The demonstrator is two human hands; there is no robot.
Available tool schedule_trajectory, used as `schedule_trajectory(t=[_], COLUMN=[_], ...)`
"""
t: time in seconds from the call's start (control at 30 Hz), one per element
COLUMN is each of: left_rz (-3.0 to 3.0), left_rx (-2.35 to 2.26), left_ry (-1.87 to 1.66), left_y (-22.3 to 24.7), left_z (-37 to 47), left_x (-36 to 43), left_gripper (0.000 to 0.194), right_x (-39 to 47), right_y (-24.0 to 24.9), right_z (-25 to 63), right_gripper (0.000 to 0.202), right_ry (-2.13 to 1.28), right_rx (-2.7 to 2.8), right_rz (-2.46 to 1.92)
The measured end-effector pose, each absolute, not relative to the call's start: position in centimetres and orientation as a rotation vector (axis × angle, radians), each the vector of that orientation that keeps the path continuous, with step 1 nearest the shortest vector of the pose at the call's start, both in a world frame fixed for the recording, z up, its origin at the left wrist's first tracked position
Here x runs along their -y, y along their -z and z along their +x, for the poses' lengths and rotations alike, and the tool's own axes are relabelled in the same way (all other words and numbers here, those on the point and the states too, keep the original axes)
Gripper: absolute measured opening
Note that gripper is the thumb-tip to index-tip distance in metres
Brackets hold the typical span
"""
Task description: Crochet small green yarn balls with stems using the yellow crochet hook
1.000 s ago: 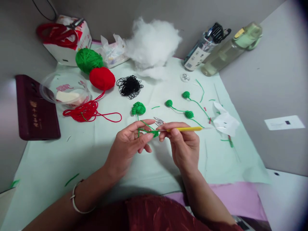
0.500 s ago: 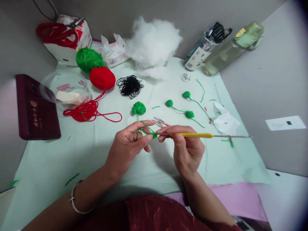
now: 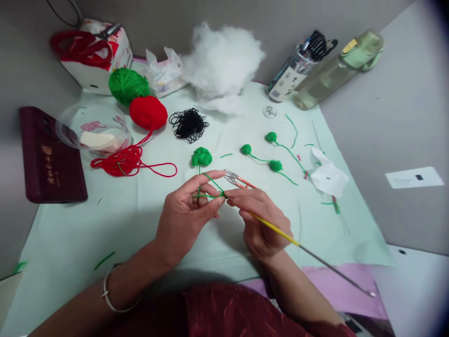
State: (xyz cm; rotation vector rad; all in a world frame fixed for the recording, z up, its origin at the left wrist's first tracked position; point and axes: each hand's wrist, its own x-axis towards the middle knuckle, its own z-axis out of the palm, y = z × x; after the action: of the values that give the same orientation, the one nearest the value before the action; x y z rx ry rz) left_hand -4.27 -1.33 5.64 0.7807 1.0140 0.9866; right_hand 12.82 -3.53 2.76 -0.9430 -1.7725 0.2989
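Observation:
My left hand (image 3: 185,215) pinches a small bit of green yarn work (image 3: 222,193), with a strand looped over its raised forefinger. The strand runs up to a small green yarn bundle (image 3: 201,157) on the table. In my right hand (image 3: 264,224) is a yellow-handled crochet hook (image 3: 273,228), its front tip at the green work and its long metal end slanting down to the right. The fingertips of both hands nearly meet. Just beyond my right hand lie small thread snips (image 3: 238,179) with orange handles.
Green yarn (image 3: 128,86), red yarn (image 3: 148,113) and black cord (image 3: 189,125) lie at the back left. White stuffing (image 3: 224,63) stands behind. Small green balls (image 3: 275,165) with tails sit right of centre. A pen holder (image 3: 291,75) and bottle (image 3: 336,70) are at the back right.
The hook has turned in my right hand, its far end swinging down toward me. My right hand has shifted slightly left and rotated, showing more of the snips.

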Motion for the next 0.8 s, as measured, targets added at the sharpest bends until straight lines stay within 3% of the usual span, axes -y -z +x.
schedule_trajectory(t=[0.17,0.27,0.37,0.43,0.7,0.8], left_rz=[0.476,0.398,0.5,0.594,0.464,0.356], left_rx=[-0.767,-0.797,-0.834,-0.838,-0.8,-0.791], left_ry=[-0.801,-0.818,-0.882,-0.875,-0.872,-0.814], left_y=[-5.1,-5.1,-5.3,-5.2,-4.7,-4.8], left_z=[-4.5,-4.9,-5.0,-4.9,-4.1,-4.5], left_x=[0.9,0.4,0.4,0.6,0.7,0.3], left_gripper=[0.047,0.035,0.04,0.045,0.042,0.033], right_x=[3.8,3.1,2.3,2.1,3.1,2.8], right_y=[-3.1,-3.4,-3.7,-3.7,-3.3,-3.5], right_z=[13.0,12.8,12.4,12.2,12.4,12.8], right_gripper=[0.035,0.027,0.022,0.019,0.034,0.028], right_ry=[-0.099,-0.449,-0.821,-0.896,-0.304,-0.473], right_rx=[1.901,1.583,1.309,1.308,1.754,1.563], right_rz=[-1.015,-1.002,-0.961,-0.944,-1.032,-1.057])
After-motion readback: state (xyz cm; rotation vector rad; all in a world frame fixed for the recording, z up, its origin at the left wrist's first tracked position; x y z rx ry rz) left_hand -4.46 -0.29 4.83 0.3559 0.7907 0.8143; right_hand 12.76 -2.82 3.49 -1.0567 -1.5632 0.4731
